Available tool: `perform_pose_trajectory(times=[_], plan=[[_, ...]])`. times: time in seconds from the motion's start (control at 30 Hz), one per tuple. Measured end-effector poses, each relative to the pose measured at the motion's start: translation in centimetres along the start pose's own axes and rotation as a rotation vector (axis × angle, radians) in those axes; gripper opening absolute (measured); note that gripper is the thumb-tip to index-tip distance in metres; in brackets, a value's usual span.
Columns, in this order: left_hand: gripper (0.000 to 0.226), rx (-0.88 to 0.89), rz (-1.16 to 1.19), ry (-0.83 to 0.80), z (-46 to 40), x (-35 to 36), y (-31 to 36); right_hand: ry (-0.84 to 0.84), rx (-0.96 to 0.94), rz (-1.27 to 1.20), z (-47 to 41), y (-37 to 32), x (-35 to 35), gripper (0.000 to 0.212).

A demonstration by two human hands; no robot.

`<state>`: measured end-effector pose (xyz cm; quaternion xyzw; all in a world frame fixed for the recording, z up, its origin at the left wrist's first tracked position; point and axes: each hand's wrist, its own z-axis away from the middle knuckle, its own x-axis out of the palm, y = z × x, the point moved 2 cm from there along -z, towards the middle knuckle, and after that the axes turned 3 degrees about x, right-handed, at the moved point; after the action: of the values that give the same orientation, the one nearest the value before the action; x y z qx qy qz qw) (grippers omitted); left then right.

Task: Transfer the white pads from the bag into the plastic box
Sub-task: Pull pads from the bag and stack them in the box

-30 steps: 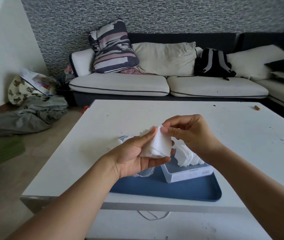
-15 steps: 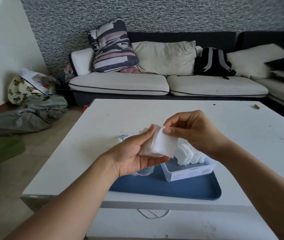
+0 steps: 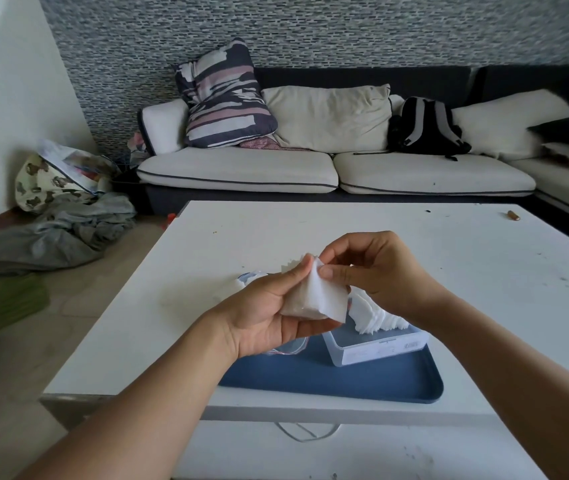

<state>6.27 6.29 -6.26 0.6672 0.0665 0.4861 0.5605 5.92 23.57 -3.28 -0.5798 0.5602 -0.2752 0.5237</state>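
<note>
Stack of white pads [image 3: 314,299]: held above the near table edge, flat faces toward the camera, one corner pointing up, long axis roughly upright with a slight lean. Left hand [image 3: 269,313]: palm up beneath the stack, fingers curled round its left side. Right hand [image 3: 376,271]: thumb and forefinger pinched the upper corner of the front pad. Further pads [image 3: 376,317]: fanned on edge in the plastic box [image 3: 376,348], leaning right. Box stood on a blue tray [image 3: 345,379], beside a clear bag [image 3: 286,348] partly hidden by the left hand. White table [image 3: 483,271] beneath.
</note>
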Motion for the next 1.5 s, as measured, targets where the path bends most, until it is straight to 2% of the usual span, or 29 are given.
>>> perform_pose_trajectory(times=[0.1,0.2,0.27,0.5,0.67,0.9,1.1,1.27,1.5], plan=[[0.038,-0.01,0.016,0.001,0.1,0.0,0.0,-0.017,-0.001,0.062,0.0,0.0,0.1,0.024],[0.048,-0.04,0.017,0.037,0.3,0.1,0.1,0.025,-0.037,0.118,0.0,-0.2,0.3,0.027],[0.056,-0.056,0.026,0.059,0.4,0.2,0.2,0.046,-0.05,0.113,0.1,-0.3,0.3,0.023],[0.057,-0.068,0.047,0.097,0.1,-0.3,0.1,0.01,-0.075,0.223,0.4,-0.6,-0.5,0.012],[0.054,-0.054,0.041,0.099,-0.2,-0.7,0.1,-0.024,-0.06,0.157,0.6,-1.2,-1.1,0.012],[0.047,0.0,-0.041,0.167,-0.1,-0.8,0.1,-0.033,-0.108,0.177,0.6,-2.1,-1.3,0.024],[0.041,0.018,0.013,0.187,0.0,-1.0,0.3,-0.06,-0.09,-0.036,0.9,-2.9,-2.0,0.024],[0.054,-0.009,0.034,0.131,0.2,-1.1,0.3,-0.02,0.029,-0.487,0.8,-2.5,-3.2,0.027],[0.054,0.01,-0.015,0.13,0.5,-0.9,0.5,-0.003,0.067,-0.53,0.4,-2.4,-2.6,0.03]])
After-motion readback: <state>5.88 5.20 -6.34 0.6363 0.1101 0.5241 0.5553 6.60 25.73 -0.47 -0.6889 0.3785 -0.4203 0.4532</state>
